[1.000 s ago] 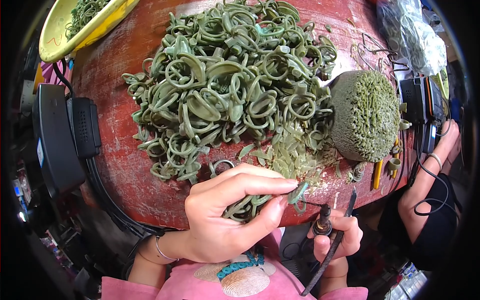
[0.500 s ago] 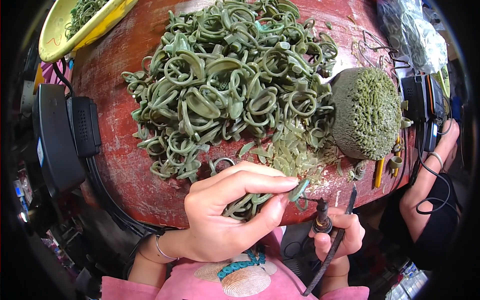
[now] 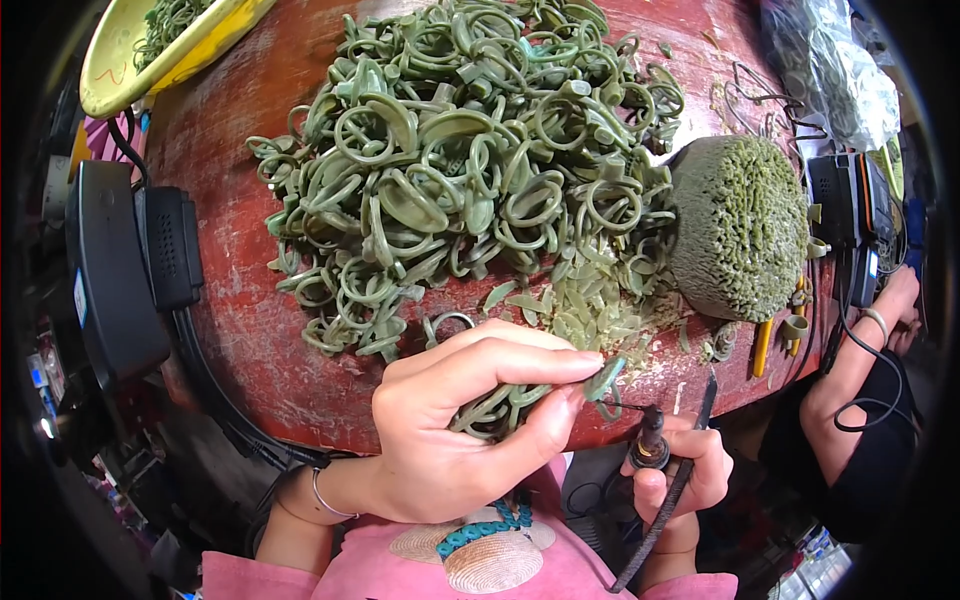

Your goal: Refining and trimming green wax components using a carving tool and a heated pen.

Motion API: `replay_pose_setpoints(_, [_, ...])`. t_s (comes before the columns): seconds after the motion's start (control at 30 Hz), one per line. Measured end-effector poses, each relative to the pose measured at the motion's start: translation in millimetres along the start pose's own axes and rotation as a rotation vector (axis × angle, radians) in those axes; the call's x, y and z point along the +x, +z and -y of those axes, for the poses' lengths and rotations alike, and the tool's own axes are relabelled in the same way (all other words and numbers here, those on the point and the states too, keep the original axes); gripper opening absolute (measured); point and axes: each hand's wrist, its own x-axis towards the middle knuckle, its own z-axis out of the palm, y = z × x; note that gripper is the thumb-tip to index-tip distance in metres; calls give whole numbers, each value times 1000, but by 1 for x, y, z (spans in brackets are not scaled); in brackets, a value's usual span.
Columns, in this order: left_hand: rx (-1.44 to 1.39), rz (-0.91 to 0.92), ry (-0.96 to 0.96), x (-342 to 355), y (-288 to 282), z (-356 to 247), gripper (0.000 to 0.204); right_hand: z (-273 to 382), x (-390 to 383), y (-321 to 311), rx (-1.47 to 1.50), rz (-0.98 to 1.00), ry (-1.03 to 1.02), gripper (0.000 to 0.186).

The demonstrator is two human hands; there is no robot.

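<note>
Between thumb and index finger, my left hand (image 3: 445, 430) pinches a green wax ring (image 3: 606, 380). Several more rings (image 3: 495, 410) are tucked in the same palm. My right hand (image 3: 700, 465) is closed around a dark wax pen (image 3: 651, 440) whose thin tip reaches the pinched ring; whether it touches cannot be made out. A slim knife (image 3: 672, 500) with a wrapped handle is also held in those right fingers, blade pointing away from me. Just beyond my hands, a large heap of similar green rings (image 3: 430, 200) covers the worn red table (image 3: 235, 330).
Flat green wax scraps (image 3: 590, 310) lie by the heap, next to a rough round green block (image 3: 735, 225). Yellow-handled tools (image 3: 764, 347) rest at right. Black boxes (image 3: 120, 270) stand on the left. A yellow basin (image 3: 105, 75) is far left; another person's arm (image 3: 860, 360) shows at right.
My right hand, with the pen and knife, has shifted slightly right. The pinched ring has moved a little right and up. The other person's hand at right has moved slightly.
</note>
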Motion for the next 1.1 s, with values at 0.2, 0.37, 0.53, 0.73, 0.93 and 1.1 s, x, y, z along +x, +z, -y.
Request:
replay_pose_setpoints(0.2, [12,-12,13,0,0,0,22,-3,-6,1,88,-89,56,45])
replay_pose_setpoints(0.37, [84,29,69,2,-2,0,20,-3,-8,0,40,-73,60,44])
replay_pose_setpoints(0.53, [99,60,94,2,-3,1,15,-3,-8,0,43,-72,49,44])
replay_pose_setpoints(0.73, [-44,-6,-104,-2,0,-4,15,-2,-7,1,74,-88,54,42])
replay_pose_setpoints(0.93, [-114,0,-166,-2,-2,-7,13,4,-1,3,44,-74,22,39])
replay_pose_setpoints(1.1, [-95,10,-191,-3,-3,-9,13,10,4,2,-36,-35,13,38])
